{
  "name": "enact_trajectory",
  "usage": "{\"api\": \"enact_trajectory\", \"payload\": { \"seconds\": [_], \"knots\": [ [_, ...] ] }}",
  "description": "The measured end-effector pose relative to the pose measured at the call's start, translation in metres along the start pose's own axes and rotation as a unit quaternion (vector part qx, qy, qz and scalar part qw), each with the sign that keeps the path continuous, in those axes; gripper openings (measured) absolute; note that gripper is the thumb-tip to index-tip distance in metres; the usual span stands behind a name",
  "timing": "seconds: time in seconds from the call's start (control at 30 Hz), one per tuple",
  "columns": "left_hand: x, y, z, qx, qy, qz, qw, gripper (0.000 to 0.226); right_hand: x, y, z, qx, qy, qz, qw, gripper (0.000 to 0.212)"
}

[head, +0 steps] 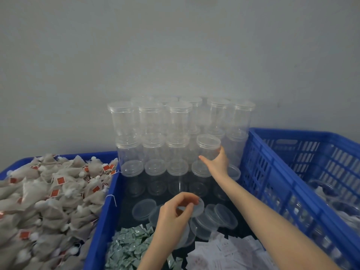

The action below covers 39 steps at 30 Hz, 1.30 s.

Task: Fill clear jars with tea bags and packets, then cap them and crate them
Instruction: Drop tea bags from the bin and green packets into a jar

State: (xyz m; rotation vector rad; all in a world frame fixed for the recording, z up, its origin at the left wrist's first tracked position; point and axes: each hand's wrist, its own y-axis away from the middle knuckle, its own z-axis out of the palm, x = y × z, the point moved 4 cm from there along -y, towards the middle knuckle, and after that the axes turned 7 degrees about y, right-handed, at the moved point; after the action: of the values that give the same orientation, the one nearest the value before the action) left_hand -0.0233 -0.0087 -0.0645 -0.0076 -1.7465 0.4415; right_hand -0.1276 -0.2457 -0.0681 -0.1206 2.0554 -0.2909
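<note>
Capped clear jars (152,121) stand stacked in tiers at the back of the middle blue bin (101,221). My right hand (219,162) reaches into the stack and grips one clear jar (208,147) in the middle tier, thumb on its left, fingers on its right. My left hand (175,213) hovers nearer me and pinches a clear lid (197,208) by its rim. Loose lids (218,217) lie below it. Green packets (130,248) and white packets (229,254) are heaped at the bin's front.
A blue tub (13,168) on the left is piled with grey tea bags (48,197) bearing red tags. A slatted blue crate (272,178) on the right holds some filled jars (331,199). A grey wall stands close behind the stack.
</note>
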Motion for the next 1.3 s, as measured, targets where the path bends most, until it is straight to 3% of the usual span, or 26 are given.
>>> {"api": "enact_trajectory", "payload": {
  "seconds": [0.43, 0.53, 0.6, 0.77, 0.83, 1.0, 1.17, 1.3],
  "knots": [
    [0.022, -0.014, -0.011, 0.062, 0.044, 0.043, 0.996, 0.033, -0.029, 0.083, -0.046, 0.144, -0.087, -0.084, 0.982, 0.086],
    [0.032, -0.019, -0.016, 0.069, 0.035, 0.049, 0.996, 0.047, -0.036, 0.119, -0.051, 0.094, -0.126, -0.142, 0.977, 0.088],
    [0.033, -0.019, -0.019, 0.055, 0.031, 0.033, 0.997, 0.069, -0.041, 0.141, -0.049, 0.024, -0.172, -0.175, 0.969, 0.087],
    [0.033, -0.014, -0.025, 0.034, 0.109, 0.007, 0.993, 0.103, -0.044, 0.175, -0.031, -0.186, -0.285, -0.156, 0.928, 0.074],
    [0.032, -0.010, -0.027, 0.010, 0.123, 0.005, 0.992, 0.101, -0.046, 0.181, -0.029, -0.224, -0.292, -0.136, 0.920, 0.078],
    [0.030, -0.002, -0.028, -0.001, 0.137, 0.007, 0.991, 0.071, -0.044, 0.190, -0.026, -0.277, -0.269, -0.110, 0.916, 0.115],
    [0.022, 0.013, -0.026, 0.026, 0.095, -0.018, 0.995, 0.066, -0.027, 0.203, -0.019, -0.279, -0.211, -0.085, 0.933, 0.086],
    [0.009, 0.031, -0.021, 0.105, 0.042, -0.055, 0.992, 0.061, -0.021, 0.219, -0.012, -0.258, -0.198, -0.061, 0.944, 0.071]
  ]
}}
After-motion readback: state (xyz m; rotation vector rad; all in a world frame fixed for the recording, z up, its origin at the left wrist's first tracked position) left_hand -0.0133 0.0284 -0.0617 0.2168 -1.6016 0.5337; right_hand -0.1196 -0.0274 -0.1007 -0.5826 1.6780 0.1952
